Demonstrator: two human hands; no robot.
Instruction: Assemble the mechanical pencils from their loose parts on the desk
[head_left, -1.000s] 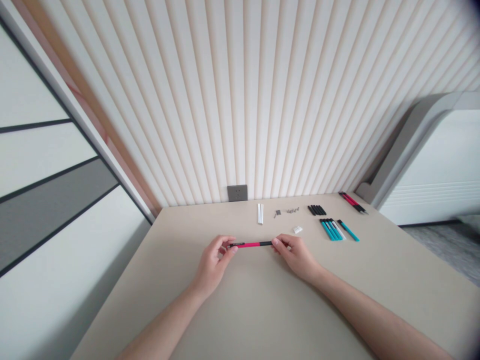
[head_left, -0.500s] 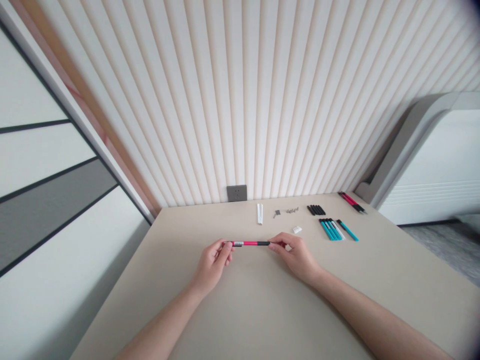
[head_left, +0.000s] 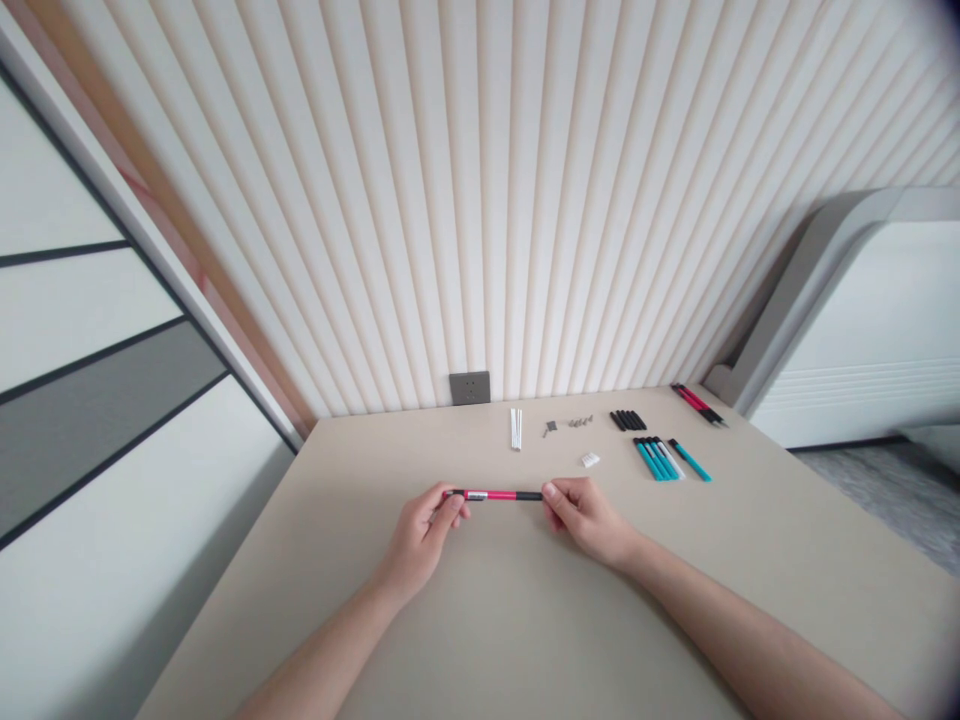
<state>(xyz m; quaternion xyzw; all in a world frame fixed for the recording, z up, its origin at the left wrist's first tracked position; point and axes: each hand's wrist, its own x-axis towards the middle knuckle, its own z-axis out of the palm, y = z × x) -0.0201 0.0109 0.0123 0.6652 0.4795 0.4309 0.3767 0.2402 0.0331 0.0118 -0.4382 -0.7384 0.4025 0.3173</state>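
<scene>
A pink pen (head_left: 499,495) with a black grip section and a white label lies level between my two hands, above the table (head_left: 450,620). My left hand (head_left: 427,530) is closed round its clip end, thumb on top. At the other end, thumb and fingers of my right hand (head_left: 589,515) pinch together at the tip of the black grip. The tip itself is hidden by the fingers. Just beyond my right hand lies a small group of white pieces (head_left: 590,460).
Farther back are white thin sticks (head_left: 516,430), small metal parts (head_left: 580,422), black tubes (head_left: 628,420), teal barrels (head_left: 656,460) and a separate teal one (head_left: 690,460). Pink-and-black pens (head_left: 697,405) lie at the back right corner. A ribbed wall with a socket (head_left: 470,388) borders the table.
My right thumb and fingers have shifted their grip at the pen's tip end, with the thumb now more on top. The pen stays level, and my left hand keeps hold of it.
</scene>
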